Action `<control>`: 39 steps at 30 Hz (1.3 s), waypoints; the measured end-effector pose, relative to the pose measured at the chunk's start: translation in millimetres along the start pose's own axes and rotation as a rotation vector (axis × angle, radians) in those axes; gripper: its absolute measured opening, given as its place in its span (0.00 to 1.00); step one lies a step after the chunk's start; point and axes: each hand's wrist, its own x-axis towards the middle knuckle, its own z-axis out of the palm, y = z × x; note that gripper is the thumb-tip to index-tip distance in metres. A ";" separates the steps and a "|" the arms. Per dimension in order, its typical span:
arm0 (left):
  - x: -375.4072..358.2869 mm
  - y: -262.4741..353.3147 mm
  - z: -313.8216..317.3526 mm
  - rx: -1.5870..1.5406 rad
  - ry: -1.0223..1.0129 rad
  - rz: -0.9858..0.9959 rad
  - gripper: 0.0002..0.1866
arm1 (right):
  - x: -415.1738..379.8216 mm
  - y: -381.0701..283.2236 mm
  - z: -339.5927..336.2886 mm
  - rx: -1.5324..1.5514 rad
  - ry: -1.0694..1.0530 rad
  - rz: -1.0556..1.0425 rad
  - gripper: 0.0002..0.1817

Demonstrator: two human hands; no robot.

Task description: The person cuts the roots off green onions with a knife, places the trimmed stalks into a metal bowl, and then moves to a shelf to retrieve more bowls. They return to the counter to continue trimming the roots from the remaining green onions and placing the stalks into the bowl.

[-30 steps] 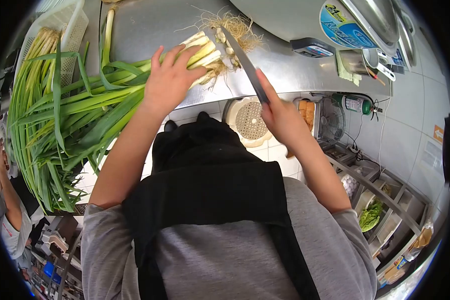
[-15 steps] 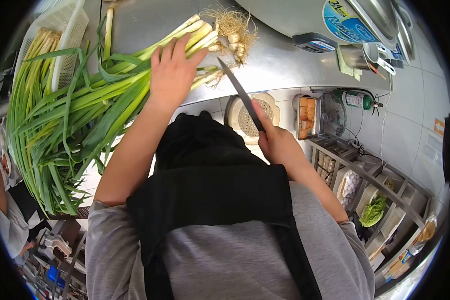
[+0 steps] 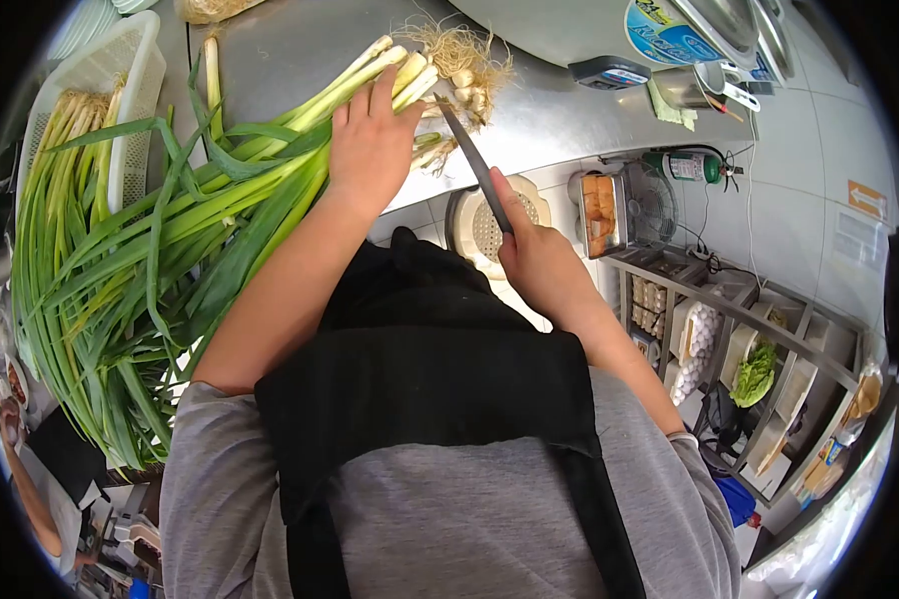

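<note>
A bunch of spring onions [image 3: 270, 170] lies across the steel counter, white ends to the right and long green leaves trailing over the front edge. My left hand [image 3: 375, 140] rests over the stalks near their white ends, its fingers curled around them. In my right hand [image 3: 541, 262] is a knife [image 3: 476, 165], gripped by the handle. Its blade points up and away, with the tip close to the root ends. Cut-off roots [image 3: 459, 60] form a pile just beyond the stalks.
A white plastic basket [image 3: 142, 80] with more spring onions stands at the left. Along the counter's right side are a black-handled object [image 3: 609, 72] and a metal pot [image 3: 681, 88]. A shelf rack [image 3: 729, 324] is low on the right. Another person's arm [image 3: 32, 494] shows at lower left.
The view has shifted slightly. My left hand has moved a little right along the stalks, nearer the white ends. The knife stays beside the roots, its tip slightly higher in view.
</note>
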 end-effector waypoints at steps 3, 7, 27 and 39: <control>-1.5 2.2 0.2 -0.030 0.002 0.007 0.25 | 1.3 -4.9 4.5 0.005 0.024 -0.013 0.43; 0.2 9.0 -10.5 -0.013 -0.130 -0.009 0.37 | -0.7 -16.4 -3.4 -0.029 0.017 0.011 0.44; -0.5 1.6 1.3 -0.049 -0.035 0.046 0.36 | 59.9 17.1 52.1 0.109 0.172 -0.131 0.48; -13.3 -5.1 -21.4 -0.309 -0.095 0.134 0.09 | -42.3 17.6 7.7 -0.067 0.057 -0.074 0.46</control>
